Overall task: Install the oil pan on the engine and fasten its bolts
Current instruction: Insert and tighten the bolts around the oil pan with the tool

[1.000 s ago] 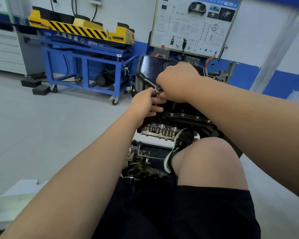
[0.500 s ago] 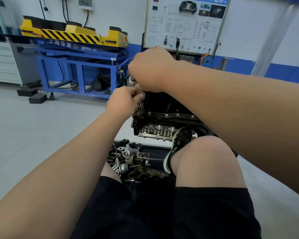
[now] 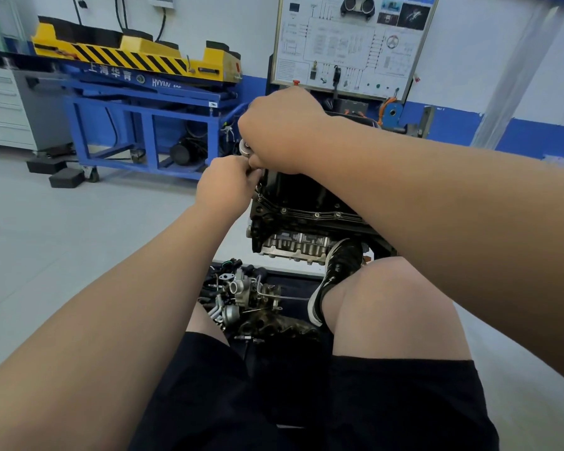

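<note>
Observed from beside the seated person: the black oil pan (image 3: 302, 190) sits on top of the engine (image 3: 293, 244), its flange lying on the block. Three bolts (image 3: 316, 215) show in the near edge of that flange.

Both hands are at the pan's near left corner. The right hand (image 3: 280, 131) is closed in a fist round a ratchet (image 3: 245, 148). Only the tool's round silver head shows, at the left side of the fist. The left hand (image 3: 225, 187) is just below, touching the right. Its fingers are curled and the tips are tucked in under the right hand at the corner of the flange. I cannot tell what they pinch, as the knuckles hide it.

A black shoe (image 3: 339, 268) rests against the lower face of the engine. Loose engine parts (image 3: 241, 292) lie on the floor between the legs. Behind stand a blue wheeled cart (image 3: 144, 125) carrying a yellow striped unit (image 3: 127, 56), and a wiring training board (image 3: 349, 43) against the wall.
</note>
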`<control>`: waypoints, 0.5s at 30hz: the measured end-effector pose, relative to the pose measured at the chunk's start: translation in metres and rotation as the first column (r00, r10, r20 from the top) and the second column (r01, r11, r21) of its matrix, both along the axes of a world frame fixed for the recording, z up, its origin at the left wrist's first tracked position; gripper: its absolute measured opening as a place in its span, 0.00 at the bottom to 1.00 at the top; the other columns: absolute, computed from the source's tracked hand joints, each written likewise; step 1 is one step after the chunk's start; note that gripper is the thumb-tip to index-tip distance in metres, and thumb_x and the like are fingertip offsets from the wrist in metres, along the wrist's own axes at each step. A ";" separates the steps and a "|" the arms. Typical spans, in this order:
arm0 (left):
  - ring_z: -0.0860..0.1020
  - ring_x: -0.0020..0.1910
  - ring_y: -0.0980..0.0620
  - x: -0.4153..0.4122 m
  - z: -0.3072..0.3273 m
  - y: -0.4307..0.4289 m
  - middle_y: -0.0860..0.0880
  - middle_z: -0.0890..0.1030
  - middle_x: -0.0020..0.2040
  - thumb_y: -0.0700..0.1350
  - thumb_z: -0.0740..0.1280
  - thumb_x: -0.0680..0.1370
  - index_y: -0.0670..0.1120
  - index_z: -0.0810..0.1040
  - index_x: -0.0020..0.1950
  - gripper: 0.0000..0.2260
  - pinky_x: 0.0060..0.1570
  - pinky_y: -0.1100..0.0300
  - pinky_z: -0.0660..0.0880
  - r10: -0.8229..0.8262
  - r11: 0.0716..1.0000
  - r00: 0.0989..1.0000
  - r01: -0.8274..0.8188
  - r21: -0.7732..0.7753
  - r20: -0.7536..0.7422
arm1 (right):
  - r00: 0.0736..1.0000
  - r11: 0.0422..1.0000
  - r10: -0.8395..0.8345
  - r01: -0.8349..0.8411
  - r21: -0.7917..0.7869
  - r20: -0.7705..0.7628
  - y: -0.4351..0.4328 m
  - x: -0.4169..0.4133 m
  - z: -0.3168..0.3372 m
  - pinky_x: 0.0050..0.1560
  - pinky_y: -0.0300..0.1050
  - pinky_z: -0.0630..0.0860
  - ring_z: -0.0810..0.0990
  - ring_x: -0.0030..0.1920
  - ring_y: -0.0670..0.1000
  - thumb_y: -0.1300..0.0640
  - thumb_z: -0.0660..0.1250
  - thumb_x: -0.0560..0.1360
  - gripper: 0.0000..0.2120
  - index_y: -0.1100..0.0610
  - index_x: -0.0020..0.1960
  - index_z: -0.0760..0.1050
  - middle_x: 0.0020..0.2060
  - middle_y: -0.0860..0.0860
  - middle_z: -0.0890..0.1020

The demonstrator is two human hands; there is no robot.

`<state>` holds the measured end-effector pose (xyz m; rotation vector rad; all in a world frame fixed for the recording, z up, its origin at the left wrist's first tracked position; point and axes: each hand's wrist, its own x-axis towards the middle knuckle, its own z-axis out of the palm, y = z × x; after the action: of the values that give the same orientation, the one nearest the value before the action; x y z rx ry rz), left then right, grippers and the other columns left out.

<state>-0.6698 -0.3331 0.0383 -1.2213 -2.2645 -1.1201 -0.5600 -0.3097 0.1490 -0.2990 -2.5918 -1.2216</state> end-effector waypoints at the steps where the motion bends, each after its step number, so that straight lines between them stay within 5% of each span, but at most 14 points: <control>1: 0.73 0.38 0.43 0.001 0.000 0.001 0.43 0.78 0.38 0.48 0.62 0.79 0.40 0.79 0.44 0.13 0.34 0.56 0.65 0.002 1.000 1.000 -0.002 0.001 -0.011 | 1.000 1.000 -0.001 0.001 -0.004 -0.003 0.001 0.000 0.000 0.26 0.42 0.56 0.63 0.28 0.51 0.58 0.62 0.77 0.13 0.57 0.36 0.64 0.30 0.51 0.63; 8: 0.72 0.36 0.42 0.000 -0.001 0.003 0.43 0.75 0.36 0.47 0.61 0.79 0.39 0.74 0.40 0.13 0.33 0.56 0.64 -0.009 1.000 0.999 0.008 -0.017 -0.052 | 0.999 1.000 0.009 -0.010 -0.025 -0.034 0.004 -0.002 -0.001 0.27 0.42 0.59 0.68 0.33 0.54 0.57 0.62 0.77 0.08 0.57 0.41 0.67 0.31 0.51 0.64; 15: 0.67 0.32 0.43 0.003 0.001 0.001 0.49 0.65 0.28 0.44 0.59 0.79 0.51 0.59 0.29 0.18 0.27 0.58 0.58 -0.047 0.997 0.999 0.046 -0.059 -0.017 | 0.991 0.989 -0.039 0.019 -0.150 -0.131 0.005 -0.003 -0.008 0.26 0.42 0.56 0.63 0.27 0.51 0.50 0.60 0.76 0.17 0.55 0.32 0.60 0.30 0.50 0.63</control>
<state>-0.6668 -0.3323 0.0391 -1.3077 -2.2816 -1.0609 -0.5633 -0.3050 0.1411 -0.4338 -2.5742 -0.9834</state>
